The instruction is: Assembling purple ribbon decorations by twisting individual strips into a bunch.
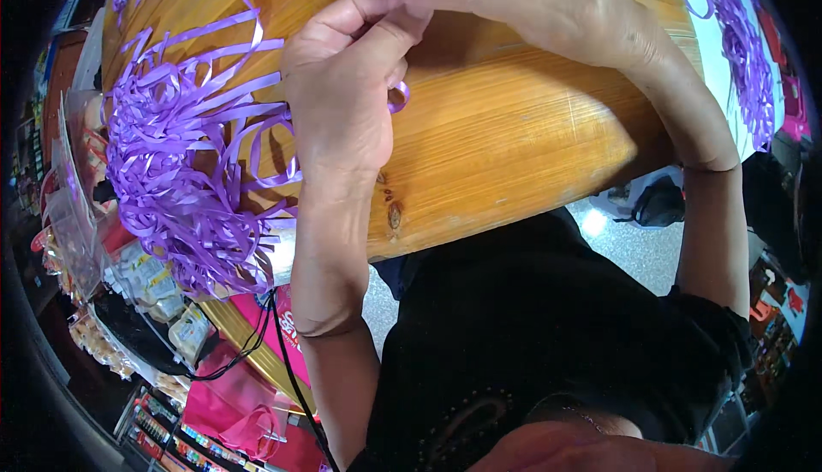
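Note:
Over the wooden tabletop [497, 138], my two hands meet at the fingertips. My left hand [342, 86] is closed, its thumb and index finger pressed together. A short curl of purple ribbon [399, 97] shows below its fingers, and several strands run behind the hand from the left. My right hand [548, 5] comes in from the right, with thumb and fingers drawn together against my left thumb tip. Whatever lies between the right fingertips is too small or hidden to make out. A large tangled heap of purple ribbons [171, 155] spreads beside my left hand.
More purple ribbons [745, 61] hang over a white surface at the right edge. Plastic-wrapped goods [154, 279] and a pink bag [231, 399] are at the lower left, by a black cord [287, 361]. The table's curved near edge faces my body.

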`<action>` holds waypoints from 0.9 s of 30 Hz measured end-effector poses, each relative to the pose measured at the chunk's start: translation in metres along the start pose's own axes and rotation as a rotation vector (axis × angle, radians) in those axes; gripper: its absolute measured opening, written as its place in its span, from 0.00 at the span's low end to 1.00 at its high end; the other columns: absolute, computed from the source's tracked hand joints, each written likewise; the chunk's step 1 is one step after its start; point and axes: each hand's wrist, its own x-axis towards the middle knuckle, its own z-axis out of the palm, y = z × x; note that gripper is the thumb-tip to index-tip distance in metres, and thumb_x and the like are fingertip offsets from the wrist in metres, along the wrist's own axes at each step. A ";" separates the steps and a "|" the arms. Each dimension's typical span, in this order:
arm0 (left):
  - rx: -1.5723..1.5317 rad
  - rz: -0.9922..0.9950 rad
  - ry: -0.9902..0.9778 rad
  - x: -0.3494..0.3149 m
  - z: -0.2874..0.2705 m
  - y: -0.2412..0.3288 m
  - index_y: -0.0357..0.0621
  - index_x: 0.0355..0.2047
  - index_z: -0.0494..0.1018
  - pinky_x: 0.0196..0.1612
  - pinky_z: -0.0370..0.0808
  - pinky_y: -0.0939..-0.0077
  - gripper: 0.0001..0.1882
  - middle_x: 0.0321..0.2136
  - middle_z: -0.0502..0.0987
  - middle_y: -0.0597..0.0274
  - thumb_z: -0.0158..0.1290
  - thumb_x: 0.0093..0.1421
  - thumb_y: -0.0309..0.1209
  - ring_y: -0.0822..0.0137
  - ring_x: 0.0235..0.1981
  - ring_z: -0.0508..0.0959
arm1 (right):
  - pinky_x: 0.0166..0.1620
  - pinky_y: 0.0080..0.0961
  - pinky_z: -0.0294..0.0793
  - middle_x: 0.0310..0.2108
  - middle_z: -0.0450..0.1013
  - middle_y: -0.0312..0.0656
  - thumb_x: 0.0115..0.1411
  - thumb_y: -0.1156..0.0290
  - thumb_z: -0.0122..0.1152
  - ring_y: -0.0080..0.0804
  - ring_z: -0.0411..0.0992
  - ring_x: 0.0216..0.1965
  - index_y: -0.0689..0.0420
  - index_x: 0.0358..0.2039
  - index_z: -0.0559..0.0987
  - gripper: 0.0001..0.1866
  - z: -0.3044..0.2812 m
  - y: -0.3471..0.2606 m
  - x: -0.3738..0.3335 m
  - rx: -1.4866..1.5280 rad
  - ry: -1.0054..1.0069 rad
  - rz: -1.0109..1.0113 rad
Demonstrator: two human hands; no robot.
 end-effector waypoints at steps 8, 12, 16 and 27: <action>0.163 -0.140 -0.100 0.004 -0.006 0.005 0.36 0.30 0.76 0.15 0.56 0.88 0.08 0.14 0.68 0.72 0.59 0.50 0.27 0.84 0.13 0.61 | 0.29 0.23 0.66 0.26 0.69 0.39 0.47 0.73 0.60 0.28 0.68 0.29 0.62 0.30 0.76 0.09 -0.003 0.008 -0.005 -0.008 -0.070 -0.132; 0.166 -0.050 -0.134 0.008 -0.004 0.000 0.35 0.32 0.73 0.20 0.54 0.88 0.09 0.20 0.71 0.70 0.57 0.51 0.24 0.82 0.17 0.60 | 0.30 0.23 0.68 0.25 0.69 0.40 0.45 0.72 0.62 0.30 0.69 0.29 0.60 0.28 0.76 0.09 -0.004 0.013 -0.010 0.120 0.080 -0.027; 0.118 0.072 -0.091 0.012 -0.008 -0.007 0.35 0.32 0.74 0.19 0.54 0.89 0.07 0.20 0.71 0.71 0.57 0.51 0.24 0.83 0.16 0.60 | 0.31 0.23 0.70 0.25 0.71 0.40 0.45 0.72 0.64 0.32 0.70 0.29 0.58 0.26 0.77 0.08 -0.017 -0.003 -0.002 0.091 -0.091 0.250; 0.131 0.124 0.032 0.001 0.004 -0.001 0.35 0.32 0.73 0.17 0.54 0.91 0.09 0.20 0.72 0.70 0.59 0.50 0.23 0.83 0.15 0.61 | 0.29 0.22 0.72 0.25 0.74 0.41 0.51 0.73 0.62 0.29 0.73 0.26 0.60 0.28 0.77 0.05 -0.001 -0.007 -0.007 0.359 0.102 0.408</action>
